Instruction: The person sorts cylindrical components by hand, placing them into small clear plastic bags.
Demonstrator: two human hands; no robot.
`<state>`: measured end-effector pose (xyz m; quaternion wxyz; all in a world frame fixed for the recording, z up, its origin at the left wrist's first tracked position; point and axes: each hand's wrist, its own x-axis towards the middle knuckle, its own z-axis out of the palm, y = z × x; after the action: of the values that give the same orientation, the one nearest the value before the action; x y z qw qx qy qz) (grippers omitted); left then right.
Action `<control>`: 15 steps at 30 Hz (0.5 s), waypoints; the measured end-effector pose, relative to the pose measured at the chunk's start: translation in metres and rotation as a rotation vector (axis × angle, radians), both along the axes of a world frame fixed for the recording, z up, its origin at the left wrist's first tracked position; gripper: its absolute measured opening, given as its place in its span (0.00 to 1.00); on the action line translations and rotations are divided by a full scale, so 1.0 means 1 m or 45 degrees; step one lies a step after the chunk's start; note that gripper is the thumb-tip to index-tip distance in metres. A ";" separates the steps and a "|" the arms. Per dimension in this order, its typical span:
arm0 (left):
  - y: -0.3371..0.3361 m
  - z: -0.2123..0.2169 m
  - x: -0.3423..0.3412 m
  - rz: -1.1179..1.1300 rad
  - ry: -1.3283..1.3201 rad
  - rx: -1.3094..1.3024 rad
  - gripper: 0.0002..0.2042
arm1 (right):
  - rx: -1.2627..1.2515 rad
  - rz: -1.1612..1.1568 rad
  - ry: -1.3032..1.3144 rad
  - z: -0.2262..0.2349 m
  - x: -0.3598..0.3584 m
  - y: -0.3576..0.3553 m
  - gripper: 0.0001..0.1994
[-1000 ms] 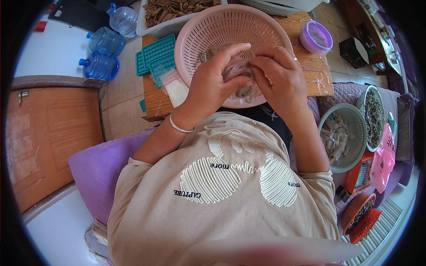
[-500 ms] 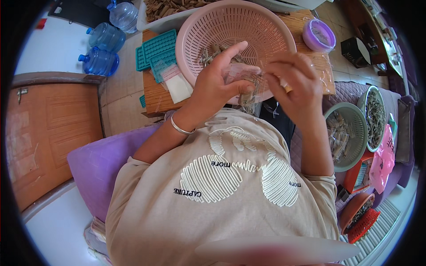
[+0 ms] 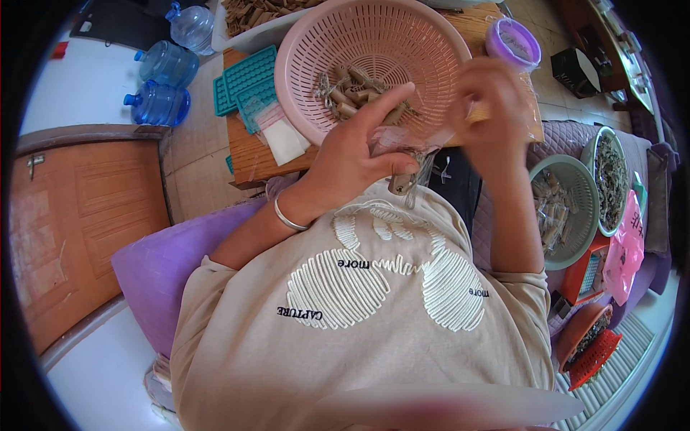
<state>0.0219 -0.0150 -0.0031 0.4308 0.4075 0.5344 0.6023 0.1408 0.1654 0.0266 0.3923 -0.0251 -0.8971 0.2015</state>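
1. One small clear plastic bag (image 3: 402, 144) sat between your two hands, just in front of your chest, at about 12 o'clock from the pale print on your shirt (image 3: 374, 287).
2. Your left hand (image 3: 356, 154) was closed around the bag from its 9 o'clock side, thumb raised toward the basket, with a small brown piece (image 3: 399, 183) hanging below the fingers.
3. Your right hand (image 3: 492, 108) was blurred at the bag's 2 o'clock; I could not tell how far its fingers were closed or whether they gripped the bag's edge.
4. At 12 o'clock from the bag stood the pink perforated basket (image 3: 374, 36), holding a heap of short brown pieces (image 3: 356, 93), on the wooden table (image 3: 248, 154).
5. At the basket's 9 o'clock lay teal trays (image 3: 244, 79) and a flat white packet (image 3: 285, 140); at its 3 o'clock stood a purple-lidded tub (image 3: 512, 42).
6. At 3 o'clock from your right forearm sat a green basket (image 3: 568, 208) with filled clear bags.
7. At 10 o'clock, well apart on the floor, stood blue water bottles (image 3: 162, 86).
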 end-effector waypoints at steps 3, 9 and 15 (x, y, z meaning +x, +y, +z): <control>0.002 -0.008 -0.001 0.078 -0.084 -0.019 0.43 | -0.542 -0.043 0.208 0.000 0.014 0.009 0.09; 0.003 -0.010 -0.007 0.246 0.044 -0.064 0.45 | -0.752 -0.009 -0.017 -0.016 0.019 -0.027 0.07; 0.003 -0.003 -0.002 0.228 0.018 -0.001 0.43 | -0.114 0.075 -0.004 -0.018 0.002 -0.033 0.09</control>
<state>0.0201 -0.0121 -0.0057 0.3717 0.3622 0.5718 0.6354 0.1428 0.1322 0.0087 0.3833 -0.0163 -0.8882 0.2529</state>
